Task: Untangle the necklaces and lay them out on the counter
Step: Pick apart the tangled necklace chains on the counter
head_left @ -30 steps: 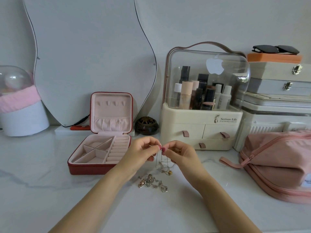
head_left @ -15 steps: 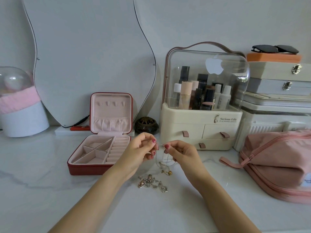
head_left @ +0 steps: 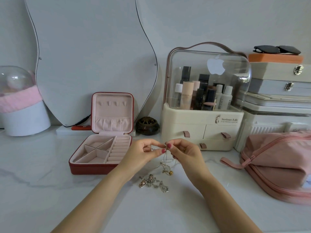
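Observation:
A thin gold necklace (head_left: 165,163) hangs in loops between my two hands, its small gold bead pendant resting near the white marble counter (head_left: 50,190). My left hand (head_left: 143,153) pinches the chain at its top with thumb and fingertips. My right hand (head_left: 183,151) pinches the same chain right beside it, fingertips almost touching the left hand's. A tangled heap of other necklaces (head_left: 153,182) lies on the counter just below the hands, untouched.
An open red jewelry box (head_left: 101,148) with pink lining sits at the left of my hands. A cosmetics organizer (head_left: 202,128) stands behind, a pink zip bag (head_left: 277,165) at right, a wavy mirror (head_left: 92,64) and a small brown incense holder (head_left: 147,126) behind.
The hands have drawn close together again at the top of the chain after a small parting half a second ago. The heap on the counter has not moved.

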